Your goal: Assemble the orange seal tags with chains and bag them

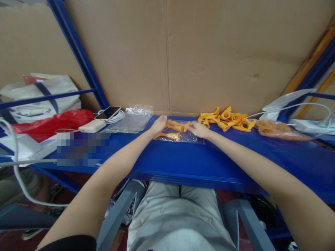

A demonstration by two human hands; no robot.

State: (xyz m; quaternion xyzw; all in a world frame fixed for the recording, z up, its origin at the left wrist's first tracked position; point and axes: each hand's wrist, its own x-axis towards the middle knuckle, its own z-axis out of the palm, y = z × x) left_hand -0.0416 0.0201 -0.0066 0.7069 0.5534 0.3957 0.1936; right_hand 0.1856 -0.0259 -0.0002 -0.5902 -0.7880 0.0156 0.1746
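My left hand (158,124) rests on the blue shelf (183,160), its fingers touching an orange plastic part (175,124) that lies on a clear plastic bag (183,137). My right hand (198,129) lies just to the right, fingertips on the same bag and close to the orange parts there. Another orange part (171,136) sits in or on the bag between my hands. A loose pile of orange parts (227,119) lies behind my right hand against the cardboard wall. Whether either hand pinches a part is hard to tell.
Empty clear bags (133,120) lie at left beside a phone (108,113), a white power bank (92,126) and white cables. A filled bag of orange parts (274,129) lies at right. A red bag (52,122) and tote sit far left. Cardboard (209,52) closes the back.
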